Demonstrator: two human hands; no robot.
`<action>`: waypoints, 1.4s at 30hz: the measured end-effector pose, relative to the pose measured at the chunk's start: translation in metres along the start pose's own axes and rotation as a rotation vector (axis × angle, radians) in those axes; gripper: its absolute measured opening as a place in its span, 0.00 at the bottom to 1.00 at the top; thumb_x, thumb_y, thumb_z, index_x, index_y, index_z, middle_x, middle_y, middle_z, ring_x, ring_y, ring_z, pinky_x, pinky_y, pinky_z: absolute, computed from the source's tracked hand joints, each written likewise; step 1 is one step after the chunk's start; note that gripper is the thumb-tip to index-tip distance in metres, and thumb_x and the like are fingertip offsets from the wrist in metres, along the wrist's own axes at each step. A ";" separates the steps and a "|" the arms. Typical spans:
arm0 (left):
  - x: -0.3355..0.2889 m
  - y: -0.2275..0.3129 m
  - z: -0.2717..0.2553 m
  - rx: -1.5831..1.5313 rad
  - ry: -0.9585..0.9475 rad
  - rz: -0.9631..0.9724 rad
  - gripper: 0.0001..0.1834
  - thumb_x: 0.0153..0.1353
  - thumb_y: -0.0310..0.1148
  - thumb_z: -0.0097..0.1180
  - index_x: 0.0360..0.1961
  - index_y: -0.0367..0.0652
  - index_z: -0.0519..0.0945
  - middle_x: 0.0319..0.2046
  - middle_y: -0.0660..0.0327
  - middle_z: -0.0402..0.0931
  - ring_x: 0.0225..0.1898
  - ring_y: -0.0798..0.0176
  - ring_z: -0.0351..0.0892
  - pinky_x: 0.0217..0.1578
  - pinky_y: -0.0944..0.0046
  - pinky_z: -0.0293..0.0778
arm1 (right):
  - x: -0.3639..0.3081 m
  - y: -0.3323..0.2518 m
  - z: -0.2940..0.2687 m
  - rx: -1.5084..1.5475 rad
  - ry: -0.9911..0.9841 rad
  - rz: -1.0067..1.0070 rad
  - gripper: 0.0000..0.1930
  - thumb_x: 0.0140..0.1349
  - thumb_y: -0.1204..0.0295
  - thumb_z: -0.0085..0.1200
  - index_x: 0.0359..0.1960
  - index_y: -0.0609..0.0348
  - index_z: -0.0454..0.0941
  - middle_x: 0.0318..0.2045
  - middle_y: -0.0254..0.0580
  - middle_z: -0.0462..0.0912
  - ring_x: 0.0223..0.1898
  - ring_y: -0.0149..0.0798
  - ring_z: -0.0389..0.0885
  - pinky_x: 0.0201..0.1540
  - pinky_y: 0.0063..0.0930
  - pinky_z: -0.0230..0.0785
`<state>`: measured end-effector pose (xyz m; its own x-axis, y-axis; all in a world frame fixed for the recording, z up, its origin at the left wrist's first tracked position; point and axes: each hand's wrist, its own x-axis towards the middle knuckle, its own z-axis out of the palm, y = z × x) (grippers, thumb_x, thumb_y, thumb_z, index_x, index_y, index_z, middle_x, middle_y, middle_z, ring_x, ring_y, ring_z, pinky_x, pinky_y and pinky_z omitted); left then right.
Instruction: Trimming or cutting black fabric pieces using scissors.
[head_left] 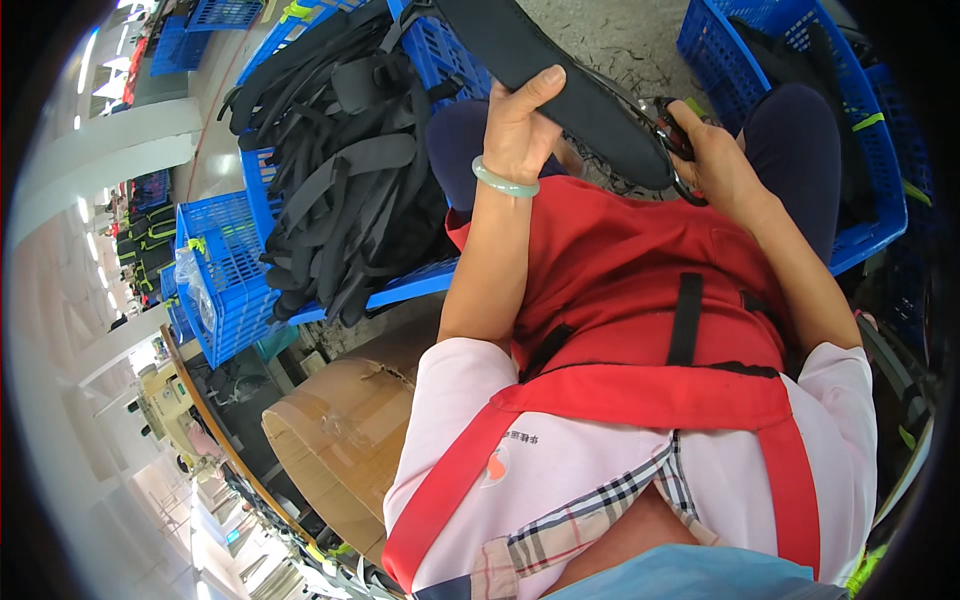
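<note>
My left hand [522, 122] is closed around a black padded strap [590, 105], its thumb lying on top. The strap runs from the upper middle down toward my lap, and its rounded end hangs just over my red apron [640, 240]. Beside that end, my right hand [718, 162] grips scissors [676, 132] with dark handles. The blades are mostly hidden along the strap's edge, so I cannot tell whether they touch it.
To my left, a blue crate [385, 285] is heaped with black straps [345, 180]. Another blue crate [865, 235] with black pieces stands at my right. A smaller blue crate [225, 300], a cardboard box [335, 425] and a sewing machine [168, 402] are farther left. Scraps litter the floor [630, 40].
</note>
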<state>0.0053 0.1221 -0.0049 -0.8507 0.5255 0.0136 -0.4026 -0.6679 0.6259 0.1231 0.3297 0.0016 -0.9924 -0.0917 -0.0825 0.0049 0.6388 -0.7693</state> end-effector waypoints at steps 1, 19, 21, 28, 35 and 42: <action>-0.003 -0.003 0.001 0.041 0.045 -0.005 0.13 0.55 0.18 0.59 0.42 0.40 0.79 0.39 0.59 0.79 0.43 0.60 0.79 0.50 0.59 0.75 | 0.000 0.002 0.002 0.001 0.010 -0.010 0.17 0.57 0.76 0.56 0.44 0.60 0.62 0.27 0.57 0.77 0.34 0.62 0.76 0.34 0.42 0.66; -0.010 -0.011 0.012 -0.001 0.054 -0.056 0.11 0.54 0.17 0.60 0.38 0.40 0.79 0.35 0.61 0.79 0.38 0.62 0.80 0.43 0.59 0.77 | 0.008 -0.002 0.006 -0.064 0.075 -0.133 0.17 0.56 0.75 0.55 0.43 0.63 0.62 0.27 0.63 0.77 0.35 0.66 0.75 0.34 0.50 0.65; -0.010 -0.011 0.015 0.007 0.066 -0.061 0.11 0.54 0.17 0.60 0.38 0.40 0.79 0.35 0.61 0.79 0.38 0.62 0.80 0.43 0.59 0.77 | 0.008 0.000 0.009 -0.044 0.085 -0.125 0.17 0.56 0.75 0.55 0.43 0.63 0.62 0.27 0.63 0.77 0.36 0.66 0.75 0.33 0.51 0.65; -0.012 -0.017 0.012 -0.002 0.098 -0.103 0.12 0.54 0.16 0.60 0.38 0.42 0.79 0.35 0.62 0.80 0.38 0.63 0.80 0.42 0.61 0.77 | 0.009 -0.006 0.004 0.007 0.018 -0.012 0.15 0.58 0.72 0.57 0.41 0.63 0.64 0.28 0.65 0.75 0.37 0.67 0.71 0.33 0.48 0.66; -0.012 -0.024 0.016 0.000 0.076 -0.129 0.11 0.54 0.17 0.61 0.38 0.42 0.79 0.35 0.62 0.80 0.38 0.64 0.80 0.42 0.62 0.77 | 0.011 -0.007 -0.005 0.711 0.003 0.228 0.10 0.65 0.66 0.54 0.38 0.59 0.70 0.27 0.26 0.70 0.30 0.22 0.68 0.30 0.18 0.61; -0.017 0.000 0.033 1.018 0.355 -0.176 0.10 0.61 0.36 0.61 0.33 0.39 0.81 0.28 0.68 0.76 0.30 0.75 0.71 0.30 0.73 0.68 | 0.003 -0.016 -0.021 0.260 -0.007 -0.128 0.13 0.52 0.80 0.58 0.38 0.60 0.71 0.25 0.43 0.74 0.28 0.36 0.74 0.32 0.29 0.65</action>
<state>0.0314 0.1309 0.0207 -0.9234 0.2796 -0.2631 -0.1993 0.2367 0.9509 0.1172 0.3357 0.0268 -0.9861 -0.1646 0.0224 -0.0882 0.4048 -0.9101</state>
